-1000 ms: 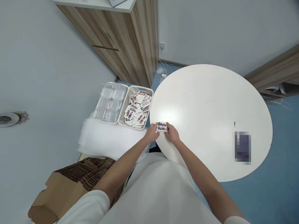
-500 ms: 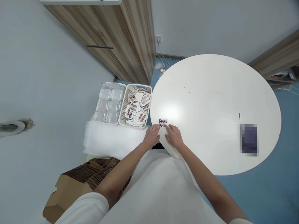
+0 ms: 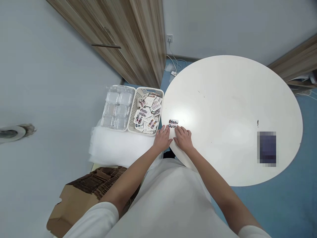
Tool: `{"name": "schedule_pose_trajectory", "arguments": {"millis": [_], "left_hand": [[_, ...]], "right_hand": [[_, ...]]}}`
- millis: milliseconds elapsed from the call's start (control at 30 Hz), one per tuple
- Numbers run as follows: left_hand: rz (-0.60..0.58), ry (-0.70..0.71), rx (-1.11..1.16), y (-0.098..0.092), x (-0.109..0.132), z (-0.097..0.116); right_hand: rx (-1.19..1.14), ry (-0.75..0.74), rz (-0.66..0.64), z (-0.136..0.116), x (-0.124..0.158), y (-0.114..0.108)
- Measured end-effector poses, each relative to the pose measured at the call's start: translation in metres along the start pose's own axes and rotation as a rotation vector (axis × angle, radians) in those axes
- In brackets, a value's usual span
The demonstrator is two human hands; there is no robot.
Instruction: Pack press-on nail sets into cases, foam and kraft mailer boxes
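Note:
A small white card point(image 3: 173, 124) carrying two rows of dark, shiny oval pieces lies flat near the left edge of the white table point(image 3: 223, 99). At the card's lower left corner my left hand point(image 3: 162, 138) rests with its fingers stretched forward. My right hand point(image 3: 183, 138) lies at the lower right corner, fingers spread and the fingertips at the card's edge. Neither hand grips the card; both thumbs point inward below it.
Left of the table stands a white basket point(image 3: 130, 122) heaped with similar cards. Beside it, another basket holds clear plastic boxes point(image 3: 115, 109). White sheeting point(image 3: 119, 145) and an open carton point(image 3: 71, 201) of brown cardboard pieces are nearer me. A blurred dark item point(image 3: 267, 147) lies at the table's right.
The card sits slightly farther from me. My fingers, more bent before, now lie straighter at its near edge. The whole view has shifted a little.

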State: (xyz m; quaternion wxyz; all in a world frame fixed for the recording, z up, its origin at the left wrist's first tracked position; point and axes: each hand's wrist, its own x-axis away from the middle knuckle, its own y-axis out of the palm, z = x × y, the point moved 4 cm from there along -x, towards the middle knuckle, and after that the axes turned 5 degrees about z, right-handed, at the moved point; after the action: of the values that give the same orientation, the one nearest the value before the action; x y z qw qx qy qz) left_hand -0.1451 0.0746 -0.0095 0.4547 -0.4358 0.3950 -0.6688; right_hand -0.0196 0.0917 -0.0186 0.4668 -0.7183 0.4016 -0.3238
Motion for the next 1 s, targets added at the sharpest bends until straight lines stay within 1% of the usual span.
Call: {"name": "schedule_pose_trajectory", "arguments": {"millis": [267, 767, 1000], "left_hand": [[0.006, -0.002, 0.03, 0.004, -0.01, -0.004], [0.003, 0.002, 0.03, 0.008, -0.009, -0.006], [-0.013, 0.003, -0.034, 0.009, -0.008, -0.006]], "right_hand": [[0.022, 0.017, -0.005, -0.001, -0.011, 0.0], [-0.003, 0.027, 0.003, 0.0, -0.013, 0.001], [0.009, 0.019, -0.005, -0.001, -0.011, -0.002]]}}
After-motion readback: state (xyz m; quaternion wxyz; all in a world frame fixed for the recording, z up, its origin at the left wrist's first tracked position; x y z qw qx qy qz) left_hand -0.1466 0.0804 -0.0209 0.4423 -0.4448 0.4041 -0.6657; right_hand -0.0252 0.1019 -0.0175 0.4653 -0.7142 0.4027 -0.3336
